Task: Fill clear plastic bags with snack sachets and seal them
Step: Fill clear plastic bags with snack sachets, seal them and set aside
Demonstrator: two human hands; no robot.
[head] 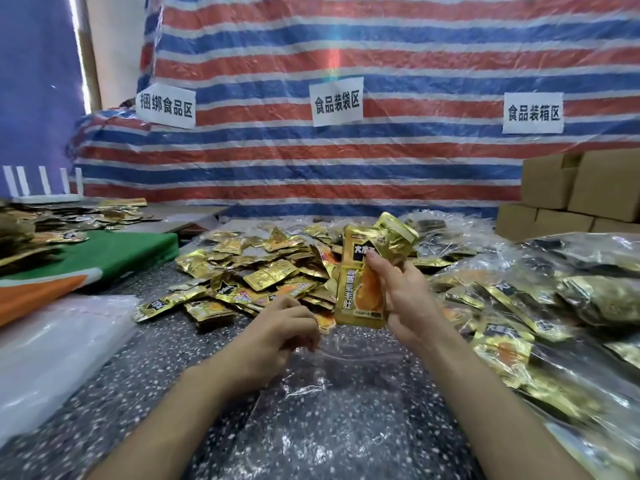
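Note:
My right hand [403,299] grips a bunch of gold snack sachets [360,271] upright above the table, thumb across their front. My left hand [284,329] hovers just left of them with fingers curled; whether it pinches the rim of the clear plastic bag [346,386] is unclear. That bag lies flat on the speckled table under both wrists. A loose heap of gold sachets [263,271] spreads behind my hands.
Filled clear bags of sachets [540,306] pile up on the right. A stack of flat clear bags [59,344] lies at the left, beside a green and orange cloth [104,261]. Cardboard boxes [571,195] stand at back right. A striped tarp [346,161] walls the rear.

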